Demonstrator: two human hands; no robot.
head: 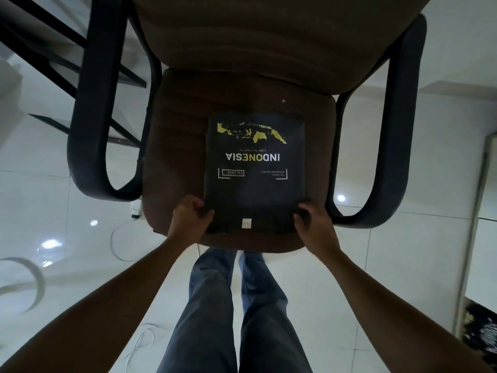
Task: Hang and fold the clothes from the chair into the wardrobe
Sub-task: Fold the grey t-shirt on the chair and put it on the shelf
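Both hands grip the near edge of a folded dark T-shirt (255,184). The left hand (192,216) curls round its corner at 7 o'clock and the right hand (313,222) round the corner at 5 o'clock, each with fingers bent and closed on the cloth.

The shirt lies flat on the brown chair seat (177,146), folded into a neat rectangle. Its print faces up and reads upside down from here: a yellow map toward 12 o'clock, the word INDONESIA beneath it, and a small white label (246,222) at 6 o'clock between the two hands.

Black looped armrests stand at 9 o'clock (91,103) and 3 o'clock (398,130) of the seat, and the brown backrest (269,36) rises at 12. Below the seat, at 6 o'clock, are the person's legs in blue jeans (215,305).

The chair stands on glossy white floor tiles (403,265). A white cable (118,238) loops on them at 8 o'clock.
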